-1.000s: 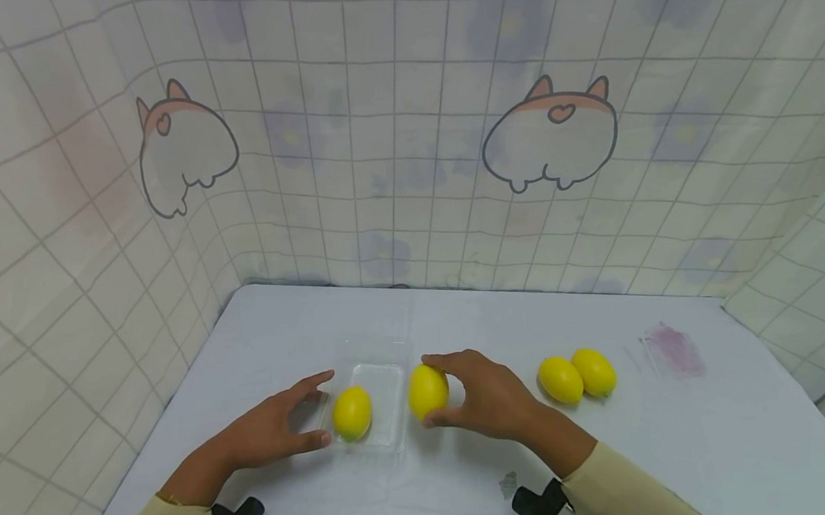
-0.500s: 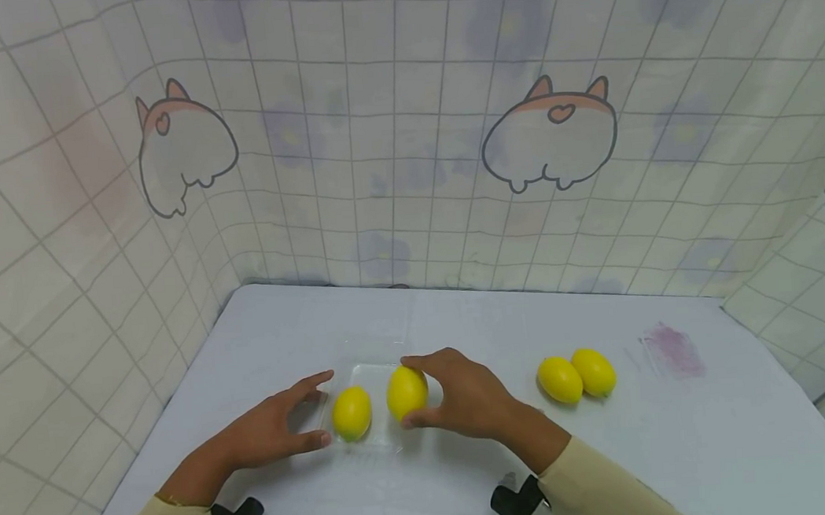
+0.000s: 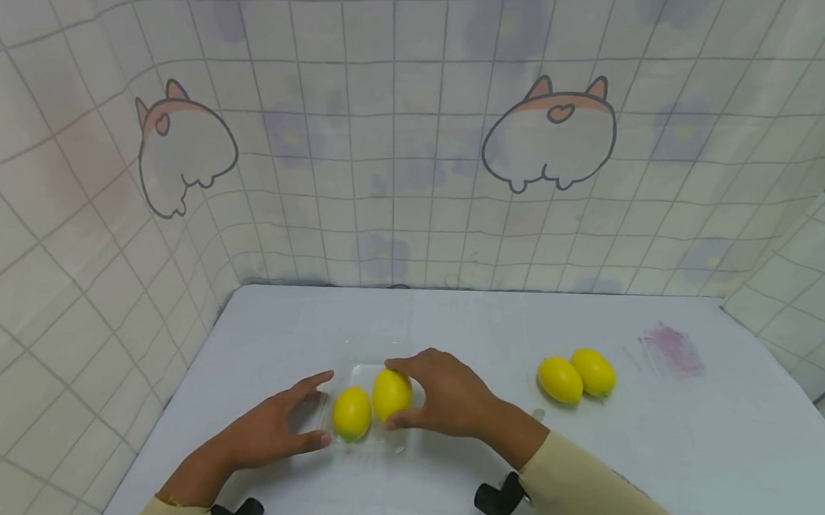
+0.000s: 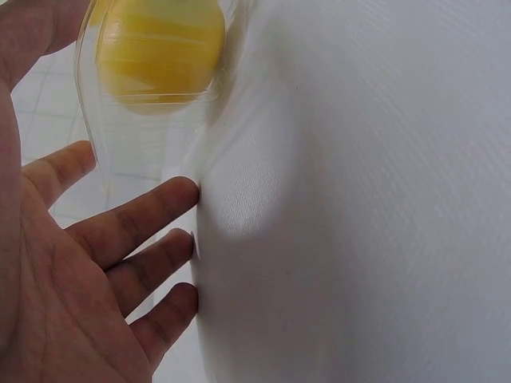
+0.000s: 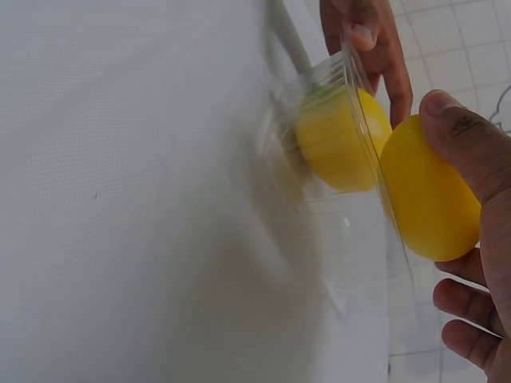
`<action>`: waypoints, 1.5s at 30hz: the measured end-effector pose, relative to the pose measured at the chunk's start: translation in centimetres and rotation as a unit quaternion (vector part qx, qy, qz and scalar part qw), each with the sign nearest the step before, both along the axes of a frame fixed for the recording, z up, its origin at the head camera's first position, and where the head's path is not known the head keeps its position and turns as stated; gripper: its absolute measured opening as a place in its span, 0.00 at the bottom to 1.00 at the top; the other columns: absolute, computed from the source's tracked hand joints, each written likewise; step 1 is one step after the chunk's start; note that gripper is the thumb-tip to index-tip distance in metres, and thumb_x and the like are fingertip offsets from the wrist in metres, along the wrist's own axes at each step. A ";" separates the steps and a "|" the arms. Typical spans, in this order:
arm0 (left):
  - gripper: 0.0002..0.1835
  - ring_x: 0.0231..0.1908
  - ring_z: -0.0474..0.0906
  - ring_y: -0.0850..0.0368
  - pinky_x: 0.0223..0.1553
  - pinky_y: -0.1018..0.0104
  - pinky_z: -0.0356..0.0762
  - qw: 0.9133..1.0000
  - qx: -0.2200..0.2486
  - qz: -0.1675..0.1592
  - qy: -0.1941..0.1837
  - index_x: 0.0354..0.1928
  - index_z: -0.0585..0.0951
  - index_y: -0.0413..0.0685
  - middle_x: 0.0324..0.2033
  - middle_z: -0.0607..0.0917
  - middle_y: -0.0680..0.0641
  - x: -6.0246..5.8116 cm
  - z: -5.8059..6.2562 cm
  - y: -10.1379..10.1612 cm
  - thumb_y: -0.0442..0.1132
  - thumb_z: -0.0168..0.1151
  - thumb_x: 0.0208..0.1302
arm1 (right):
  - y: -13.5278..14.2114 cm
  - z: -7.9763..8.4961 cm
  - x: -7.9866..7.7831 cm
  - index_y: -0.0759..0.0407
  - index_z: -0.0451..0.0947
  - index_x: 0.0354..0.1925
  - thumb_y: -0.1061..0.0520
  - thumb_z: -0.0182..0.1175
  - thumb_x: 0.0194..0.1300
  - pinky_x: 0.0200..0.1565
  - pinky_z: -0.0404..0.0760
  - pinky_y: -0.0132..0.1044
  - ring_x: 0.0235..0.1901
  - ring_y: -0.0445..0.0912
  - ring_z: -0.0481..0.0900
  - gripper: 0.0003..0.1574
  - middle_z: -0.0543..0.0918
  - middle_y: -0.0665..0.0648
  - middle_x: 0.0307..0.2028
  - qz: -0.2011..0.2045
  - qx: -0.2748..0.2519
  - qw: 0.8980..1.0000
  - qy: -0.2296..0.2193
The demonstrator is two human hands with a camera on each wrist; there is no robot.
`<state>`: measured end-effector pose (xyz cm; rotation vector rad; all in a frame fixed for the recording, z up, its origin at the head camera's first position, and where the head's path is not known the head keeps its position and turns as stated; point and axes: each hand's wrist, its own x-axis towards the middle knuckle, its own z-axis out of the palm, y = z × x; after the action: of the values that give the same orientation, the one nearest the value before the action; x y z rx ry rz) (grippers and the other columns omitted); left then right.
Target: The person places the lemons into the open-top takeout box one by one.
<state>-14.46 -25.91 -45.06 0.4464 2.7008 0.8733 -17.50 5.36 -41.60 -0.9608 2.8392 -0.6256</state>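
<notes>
A clear plastic box (image 3: 385, 447) stands on the white table with one lemon (image 3: 352, 414) in its left part. My right hand (image 3: 452, 393) holds a second lemon (image 3: 392, 395) between thumb and fingers, just right of the first. In the right wrist view, this held lemon (image 5: 429, 191) is at the height of the box's rim, above the lemon (image 5: 339, 144) inside. My left hand (image 3: 270, 428) is at the box's left side, thumb and fingers spread around its edge. In the left wrist view, the left hand (image 4: 104, 239) has its fingers extended beside the clear wall.
Two more lemons (image 3: 560, 380) lie touching each other to the right of my right hand. A pinkish stain (image 3: 673, 350) marks the table farther right. A tile-patterned curtain (image 3: 435, 169) rises behind the table and along its sides.
My right hand has moved left with its lemon, from beside the box's right edge to over the box, close to the first lemon. The left hand has stayed in place.
</notes>
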 end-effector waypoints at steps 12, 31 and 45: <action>0.50 0.70 0.65 0.39 0.68 0.28 0.56 1.000 0.005 0.001 -0.005 0.80 0.59 0.65 0.66 0.77 0.47 0.0 -0.1 -0.1 0.67 0.70 0.59 | -1.3 -0.6 0.1 0.46 0.75 0.70 0.27 0.73 0.55 0.62 0.76 0.45 0.58 0.47 0.77 0.51 0.82 0.47 0.60 0.019 0.018 0.999 0.028; 0.50 0.70 0.65 0.39 0.68 0.28 0.57 1.000 0.010 -0.001 0.006 0.79 0.59 0.69 0.66 0.77 0.45 0.1 -0.2 -0.2 0.69 0.69 0.58 | -2.2 -1.4 0.2 0.45 0.78 0.67 0.26 0.72 0.53 0.63 0.74 0.46 0.60 0.48 0.74 0.49 0.84 0.43 0.56 0.012 0.057 0.998 0.031; 0.52 0.70 0.66 0.38 0.67 0.28 0.57 1.000 0.004 0.007 0.001 0.80 0.60 0.65 0.66 0.76 0.44 0.0 -0.2 0.0 0.69 0.70 0.57 | -2.8 -1.7 0.3 0.47 0.79 0.65 0.27 0.72 0.53 0.66 0.71 0.46 0.62 0.50 0.72 0.47 0.84 0.45 0.56 0.005 0.079 0.997 0.019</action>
<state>-14.44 -25.94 -45.31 0.4297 2.7062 0.8874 -17.16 2.58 -43.28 -0.9694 2.8629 -0.3777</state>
